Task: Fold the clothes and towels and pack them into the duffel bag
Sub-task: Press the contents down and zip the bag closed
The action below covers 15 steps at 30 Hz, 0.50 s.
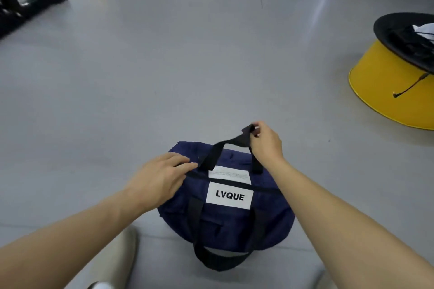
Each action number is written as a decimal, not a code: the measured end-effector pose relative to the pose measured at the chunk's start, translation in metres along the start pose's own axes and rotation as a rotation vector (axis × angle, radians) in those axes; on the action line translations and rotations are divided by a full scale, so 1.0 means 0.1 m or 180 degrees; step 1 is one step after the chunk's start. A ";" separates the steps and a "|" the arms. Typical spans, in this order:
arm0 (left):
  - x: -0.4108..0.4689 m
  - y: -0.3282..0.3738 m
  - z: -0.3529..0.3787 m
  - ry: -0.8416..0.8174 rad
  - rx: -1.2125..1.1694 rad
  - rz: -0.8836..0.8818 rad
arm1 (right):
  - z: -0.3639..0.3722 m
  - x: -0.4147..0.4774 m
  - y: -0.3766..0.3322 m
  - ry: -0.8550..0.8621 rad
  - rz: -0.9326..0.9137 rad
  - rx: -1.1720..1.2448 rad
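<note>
Head view: the right hand [264, 139] pinches the top of the far black handle [231, 142] between thumb and curled fingers, holding the strap taut and raised. This probably steadies the bag's upper edge so that the zip can be worked against the tension.

Directly below that grip, the navy duffel bag [272, 218] sits on the grey floor [187, 65]. Its white LVQUE label [229, 196] faces up, and the dark zip line [242, 184] above the label looks closed (the slider itself is too small to find). Below and to the left of the grip, the left hand [162, 177] lies on the bag's top with its fingers nearly straight and their tips at the zip's end — bracing the fabric and grasping nothing. The near handle [220, 259] hangs slack on the side farthest from the grip.

Well off to the right of the grip stands a yellow tub [387, 94] — dark and pale cloth seems heaped on top. No folded clothes show beside the bag.
</note>
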<state>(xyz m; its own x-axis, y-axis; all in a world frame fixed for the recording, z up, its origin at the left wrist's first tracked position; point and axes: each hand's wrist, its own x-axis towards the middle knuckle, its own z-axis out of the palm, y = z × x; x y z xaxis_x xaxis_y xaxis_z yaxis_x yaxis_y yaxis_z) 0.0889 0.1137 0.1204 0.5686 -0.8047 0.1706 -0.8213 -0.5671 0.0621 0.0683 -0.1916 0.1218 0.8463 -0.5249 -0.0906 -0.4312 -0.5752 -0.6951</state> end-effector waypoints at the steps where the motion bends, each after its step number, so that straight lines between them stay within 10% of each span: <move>1: 0.06 -0.02 0.12 -0.0022 0.0132 0.0122 | 0.05 0.16 0.04 -0.0080 0.0047 -0.0067; 7: 0.25 0.03 0.61 -0.0507 0.0614 0.0053 | 0.46 0.22 0.60 -0.1268 0.0089 -0.1205; 15: 0.26 0.15 0.54 -0.0925 0.0567 -0.0309 | 0.49 -0.54 0.84 -0.1346 -0.0763 -0.1947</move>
<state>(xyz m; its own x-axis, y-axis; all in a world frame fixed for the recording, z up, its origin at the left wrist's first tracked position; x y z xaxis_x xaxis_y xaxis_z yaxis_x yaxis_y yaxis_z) 0.0938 0.0752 0.0725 0.6542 -0.7474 -0.1163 -0.7563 -0.6445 -0.1126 0.0022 -0.1809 0.0338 0.9325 -0.1297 -0.3371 -0.2134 -0.9508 -0.2245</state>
